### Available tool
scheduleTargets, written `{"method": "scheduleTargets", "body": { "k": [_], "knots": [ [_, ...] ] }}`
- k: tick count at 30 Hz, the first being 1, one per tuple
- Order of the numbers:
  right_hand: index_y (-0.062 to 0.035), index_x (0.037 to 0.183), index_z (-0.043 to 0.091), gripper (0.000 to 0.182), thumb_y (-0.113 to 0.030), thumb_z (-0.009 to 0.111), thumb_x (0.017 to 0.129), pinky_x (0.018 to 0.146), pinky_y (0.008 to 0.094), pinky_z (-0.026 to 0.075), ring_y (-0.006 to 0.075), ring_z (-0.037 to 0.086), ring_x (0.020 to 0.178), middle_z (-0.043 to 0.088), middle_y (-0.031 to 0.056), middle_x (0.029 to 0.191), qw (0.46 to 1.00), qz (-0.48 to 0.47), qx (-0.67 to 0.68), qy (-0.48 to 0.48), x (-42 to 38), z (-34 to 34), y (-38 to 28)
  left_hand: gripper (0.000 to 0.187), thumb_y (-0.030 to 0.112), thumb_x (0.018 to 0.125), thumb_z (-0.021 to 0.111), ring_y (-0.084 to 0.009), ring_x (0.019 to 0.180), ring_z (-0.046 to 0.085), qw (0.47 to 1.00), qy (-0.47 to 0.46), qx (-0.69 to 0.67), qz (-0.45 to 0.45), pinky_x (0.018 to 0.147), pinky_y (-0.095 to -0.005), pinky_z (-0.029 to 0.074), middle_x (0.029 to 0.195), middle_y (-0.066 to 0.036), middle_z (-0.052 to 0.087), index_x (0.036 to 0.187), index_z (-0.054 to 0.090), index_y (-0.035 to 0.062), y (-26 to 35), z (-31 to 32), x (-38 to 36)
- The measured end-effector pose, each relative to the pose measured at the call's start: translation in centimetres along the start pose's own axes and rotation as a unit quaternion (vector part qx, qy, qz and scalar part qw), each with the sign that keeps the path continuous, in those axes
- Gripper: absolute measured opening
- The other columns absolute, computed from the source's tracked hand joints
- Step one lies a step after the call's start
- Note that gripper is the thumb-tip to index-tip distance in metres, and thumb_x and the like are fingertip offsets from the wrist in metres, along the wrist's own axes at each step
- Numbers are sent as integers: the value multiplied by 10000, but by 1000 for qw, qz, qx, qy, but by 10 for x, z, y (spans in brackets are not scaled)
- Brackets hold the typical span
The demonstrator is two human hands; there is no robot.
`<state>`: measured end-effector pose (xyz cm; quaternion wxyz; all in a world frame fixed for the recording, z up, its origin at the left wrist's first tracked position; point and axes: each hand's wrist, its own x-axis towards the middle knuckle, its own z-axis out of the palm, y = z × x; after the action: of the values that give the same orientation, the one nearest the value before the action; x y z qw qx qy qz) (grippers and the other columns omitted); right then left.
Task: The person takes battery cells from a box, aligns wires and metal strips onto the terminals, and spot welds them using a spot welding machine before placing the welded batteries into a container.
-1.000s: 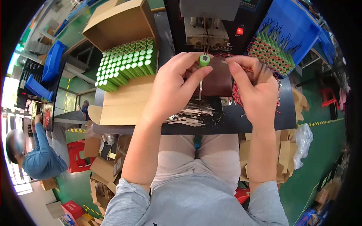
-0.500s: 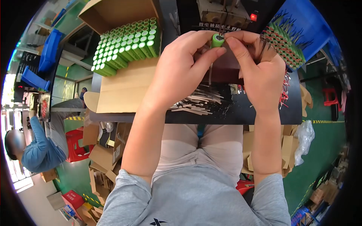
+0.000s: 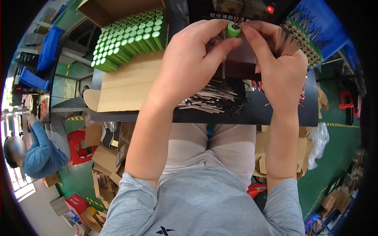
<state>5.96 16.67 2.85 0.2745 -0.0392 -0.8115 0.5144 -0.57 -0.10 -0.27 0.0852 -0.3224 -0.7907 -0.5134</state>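
My left hand (image 3: 197, 55) grips a green cylindrical cell (image 3: 232, 30) between thumb and fingers, its end facing up. Two thin prongs of a machine (image 3: 230, 7) come down at the top of the cell. Close on the right, my right hand (image 3: 275, 51) is pinched by the cell's end; dark strips show between its fingers, and what its fingertips hold is too small to name. Below the hands, thin metallic strips (image 3: 208, 100) lie scattered on the black table (image 3: 189, 117).
Rows of green cells (image 3: 130, 39) stand in a cardboard box (image 3: 126, 86) at the left. Cells with dark leads (image 3: 309, 47) sit by a blue bin (image 3: 330, 23) at the right. A person in blue (image 3: 43, 153) sits far left, near a red stool (image 3: 78, 147).
The view has shifted, so the table and box appear higher. The cell's top end now sits at the machine's prongs, with both hands still close around it.
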Motion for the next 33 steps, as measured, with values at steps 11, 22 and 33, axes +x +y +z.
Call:
{"method": "scheduleTargets", "body": {
  "k": [11, 22, 33],
  "knots": [
    [-20, 1089, 821, 164, -157, 795, 1003, 740, 234, 535, 58, 682, 782, 806, 17, 895, 999, 2, 21, -32, 0, -6, 1, 268, 129, 1026, 757, -92, 806, 695, 998, -21, -37, -40, 739, -262, 571, 909, -32, 760, 1266, 752, 9, 5, -4, -1],
    [-73, 1250, 801, 417, 71, 811, 859, 650, 259, 520, 128, 662, 792, 730, 51, 1029, 957, -139, 30, -252, -23, -77, 2, 266, 145, 994, 772, -272, 829, 640, 982, -177, -71, 9, 752, -381, 517, 936, -127, 670, 1223, 751, 11, 52, -10, -40],
    [28, 1164, 767, 246, -93, 842, 963, 710, 259, 536, 60, 702, 848, 786, 49, 948, 961, 28, -146, 232, 24, -168, 82, 254, 120, 1146, 572, -53, 695, 601, 956, -103, -213, -172, 617, -205, 466, 901, -58, 745, 1181, 763, -44, 37, 54, -92]
  ]
}}
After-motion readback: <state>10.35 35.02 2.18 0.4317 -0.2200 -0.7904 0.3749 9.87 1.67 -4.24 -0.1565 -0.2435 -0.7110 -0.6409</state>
